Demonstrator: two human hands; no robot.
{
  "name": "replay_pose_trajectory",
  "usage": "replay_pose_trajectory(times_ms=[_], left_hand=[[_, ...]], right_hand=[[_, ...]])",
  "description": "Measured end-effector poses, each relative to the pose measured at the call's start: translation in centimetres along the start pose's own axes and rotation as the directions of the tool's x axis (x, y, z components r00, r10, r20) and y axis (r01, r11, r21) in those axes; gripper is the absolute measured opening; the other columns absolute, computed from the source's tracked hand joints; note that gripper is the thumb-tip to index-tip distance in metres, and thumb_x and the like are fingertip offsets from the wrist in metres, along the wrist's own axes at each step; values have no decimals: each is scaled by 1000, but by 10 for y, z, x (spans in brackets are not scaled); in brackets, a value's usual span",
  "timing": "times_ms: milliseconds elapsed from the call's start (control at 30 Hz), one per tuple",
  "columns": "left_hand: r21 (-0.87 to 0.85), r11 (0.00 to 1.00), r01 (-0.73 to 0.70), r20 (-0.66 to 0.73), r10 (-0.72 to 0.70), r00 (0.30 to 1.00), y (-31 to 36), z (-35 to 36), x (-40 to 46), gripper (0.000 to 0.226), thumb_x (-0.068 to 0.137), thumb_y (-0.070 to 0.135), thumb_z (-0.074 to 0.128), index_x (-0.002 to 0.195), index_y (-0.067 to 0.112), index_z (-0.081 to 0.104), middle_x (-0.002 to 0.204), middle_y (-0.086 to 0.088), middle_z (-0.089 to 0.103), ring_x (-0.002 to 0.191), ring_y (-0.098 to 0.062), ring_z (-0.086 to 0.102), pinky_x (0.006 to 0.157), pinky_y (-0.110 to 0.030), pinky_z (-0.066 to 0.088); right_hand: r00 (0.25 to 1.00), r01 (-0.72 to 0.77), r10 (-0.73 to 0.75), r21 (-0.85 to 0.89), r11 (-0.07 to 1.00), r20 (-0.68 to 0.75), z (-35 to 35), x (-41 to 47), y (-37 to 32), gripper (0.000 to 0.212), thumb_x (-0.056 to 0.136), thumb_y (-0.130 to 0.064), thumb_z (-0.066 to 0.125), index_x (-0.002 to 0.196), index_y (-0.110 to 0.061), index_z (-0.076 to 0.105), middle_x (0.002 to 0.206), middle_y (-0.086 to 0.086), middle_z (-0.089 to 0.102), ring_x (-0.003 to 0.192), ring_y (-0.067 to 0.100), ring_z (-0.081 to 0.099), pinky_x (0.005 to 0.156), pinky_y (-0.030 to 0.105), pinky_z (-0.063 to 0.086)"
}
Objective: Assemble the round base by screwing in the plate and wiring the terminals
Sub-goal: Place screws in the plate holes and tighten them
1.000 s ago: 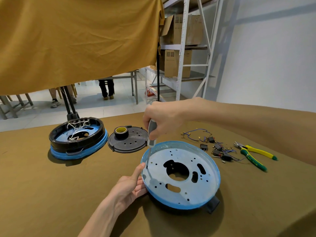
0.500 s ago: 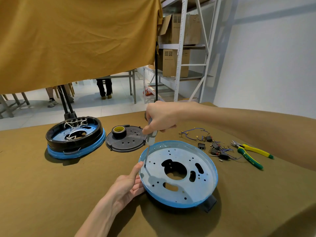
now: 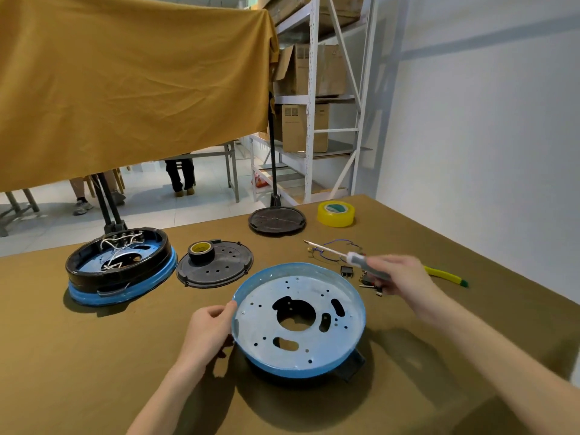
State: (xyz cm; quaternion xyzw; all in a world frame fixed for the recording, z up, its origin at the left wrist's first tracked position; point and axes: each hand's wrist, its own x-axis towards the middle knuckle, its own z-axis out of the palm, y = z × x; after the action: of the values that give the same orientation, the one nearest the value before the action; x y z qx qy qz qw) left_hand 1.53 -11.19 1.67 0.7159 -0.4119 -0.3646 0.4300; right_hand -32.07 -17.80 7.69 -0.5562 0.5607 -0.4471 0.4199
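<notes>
The round base (image 3: 299,321) is sitting on the olive cloth of the table (image 3: 78,356), and everything else is lying around it. A second ago the screwdriver (image 3: 345,257) was standing upright with its tip down at the left edge of the plate (image 3: 314,346); now the right hand (image 3: 397,276) is carrying it away to the right of the base, fingers curled round the handle, the shaft pointing back and left above the loose wires and terminals (image 3: 339,249). A small screw head is showing near the plate's left edge, so that screw is probably seated and another is being sought. The left hand (image 3: 208,332) is still steadying the base, thumb and fingers pinching its left rim. Left of the base a second, already wired base (image 3: 120,266) is waiting, with a black cover (image 3: 216,266) between them.
</notes>
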Motion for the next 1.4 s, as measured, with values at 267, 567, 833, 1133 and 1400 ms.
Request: replay_pose_trajectory(times_ms=[267, 567, 833, 1133, 1400], left_hand=[[-141, 990, 22, 26, -18, 999, 3, 17, 3, 19, 102, 7, 55, 115, 16, 66, 103, -8, 73, 94, -26, 69, 67, -35, 56], [-243, 970, -14, 5, 16, 1000, -6, 25, 6, 20, 106, 14, 50, 102, 24, 68, 96, -4, 74, 91, -25, 71, 64, -34, 54], [-254, 965, -66, -55, 54, 997, -10, 28, 11, 22, 107, 19, 51, 98, 27, 70, 97, 0, 73, 93, -20, 67, 67, -34, 51], [-234, 970, -60, -26, 56, 998, -9, 23, 11, 17, 106, 15, 51, 104, 24, 66, 102, -2, 70, 97, -21, 65, 65, -32, 52], [-147, 986, -75, -12, 74, 997, -10, 18, 15, 16, 101, 17, 64, 115, 22, 61, 103, 4, 66, 95, -14, 61, 61, -24, 49]], right_hand=[[966, 10, -107, -381, 925, -235, -7, -19, 97, 10, 95, -28, 71, 98, -21, 63, 93, -4, 68, 82, 10, 60, 64, 28, 43], [980, 88, -171, -543, 835, -104, 1, 16, 88, 19, 104, -34, 53, 99, -24, 68, 102, -1, 66, 91, 17, 60, 78, 34, 47], [980, 158, -186, -852, 499, 73, 0, 54, 75, 23, 101, -32, 62, 118, -26, 75, 120, 1, 64, 103, 22, 64, 76, 33, 51], [964, 129, -264, -912, 389, 23, 4, 58, 79, 24, 100, -37, 60, 121, -25, 63, 116, 1, 63, 101, 25, 66, 76, 38, 57], [964, 92, -265, -952, 293, 11, 7, 60, 78, 24, 102, -35, 59, 113, -19, 72, 110, 3, 66, 97, 25, 67, 76, 37, 57]])
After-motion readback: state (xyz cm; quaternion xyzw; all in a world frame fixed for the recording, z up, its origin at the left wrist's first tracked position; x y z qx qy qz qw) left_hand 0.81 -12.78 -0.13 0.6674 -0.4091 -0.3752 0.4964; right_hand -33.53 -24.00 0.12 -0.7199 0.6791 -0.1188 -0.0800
